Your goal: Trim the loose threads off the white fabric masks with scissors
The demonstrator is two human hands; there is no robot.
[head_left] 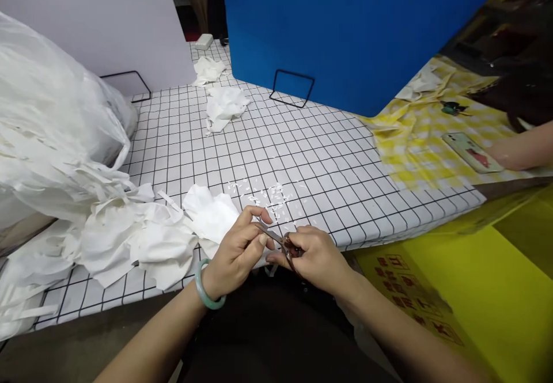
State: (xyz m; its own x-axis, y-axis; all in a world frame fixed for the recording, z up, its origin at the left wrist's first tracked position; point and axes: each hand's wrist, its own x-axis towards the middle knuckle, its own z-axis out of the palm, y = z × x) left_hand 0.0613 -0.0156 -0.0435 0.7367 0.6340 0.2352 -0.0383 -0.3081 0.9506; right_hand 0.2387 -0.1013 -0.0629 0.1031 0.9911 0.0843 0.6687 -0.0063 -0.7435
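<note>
My right hand [317,256] is closed around the handles of a small pair of scissors [279,238], whose blades point left toward the fingers of my left hand [235,250]. The left fingers are curled in a pinch by the blades; what they hold is too small or hidden to name. A pale green bangle [204,285] circles the left wrist. Just behind that hand lies a white cloth piece [209,213], partly covered by it. Small white snippets [276,196] are scattered on the table beyond both hands.
White cloth pieces [159,245] heap at left beside a large white plastic bag [64,95]. Two more cloths lie farther back on the grid-patterned tablecloth [181,135]. A blue panel [337,26] and pale panel [103,20] stand behind. At right, another person's hand touches a phone [470,152].
</note>
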